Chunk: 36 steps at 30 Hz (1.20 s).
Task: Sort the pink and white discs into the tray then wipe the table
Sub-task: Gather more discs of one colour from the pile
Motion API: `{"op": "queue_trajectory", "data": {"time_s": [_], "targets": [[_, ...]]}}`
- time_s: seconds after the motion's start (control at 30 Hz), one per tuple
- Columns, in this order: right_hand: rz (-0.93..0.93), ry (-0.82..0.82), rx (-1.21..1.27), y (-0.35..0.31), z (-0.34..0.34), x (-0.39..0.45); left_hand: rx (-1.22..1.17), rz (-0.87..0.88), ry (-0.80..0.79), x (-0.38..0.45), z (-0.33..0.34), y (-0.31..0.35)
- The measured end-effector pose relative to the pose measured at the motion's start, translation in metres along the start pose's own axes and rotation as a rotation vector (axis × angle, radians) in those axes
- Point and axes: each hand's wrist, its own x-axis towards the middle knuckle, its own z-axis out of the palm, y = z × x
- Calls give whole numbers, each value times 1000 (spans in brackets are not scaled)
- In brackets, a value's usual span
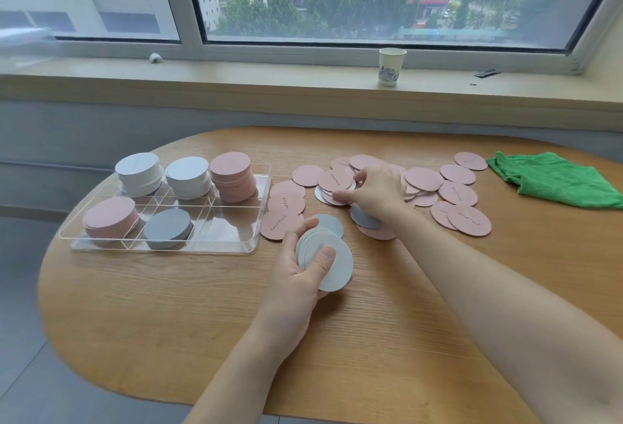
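Gripping a fanned stack of white discs (325, 256), the left hand (296, 275) waits while the right hand (374, 191) pinches another from the scattered pink pile (458, 192). Sorting is midway; next, pull a white disc free. The tray (236, 248) holds five stacks, one compartment empty; green cloth (553, 177) untouched.

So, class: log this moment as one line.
left hand: holds round white card discs | right hand: on pink pile | clear tray: part-filled

The right hand (374, 192) covers part of the pink discs (423, 179); the green cloth (553, 179) is cut off
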Motion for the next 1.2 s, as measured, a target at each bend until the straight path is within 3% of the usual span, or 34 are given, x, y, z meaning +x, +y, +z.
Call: {"op": "queue_trajectory", "data": {"time_s": [0.13, 0.53, 0.73, 1.07, 1.2], "targets": [[67, -36, 141, -4, -1, 3, 21, 1, 1, -1, 1, -1], [43, -163, 72, -25, 1, 11, 57, 5, 15, -2, 1, -1], [101, -198, 228, -27, 3, 21, -33, -19, 16, 1, -1, -2], [-59, 86, 567, -8, -19, -16, -79, -33, 44, -1, 0, 4], [-45, 94, 750, 4, -44, -36, -125, -24, 79, 0, 2, 6]]}}
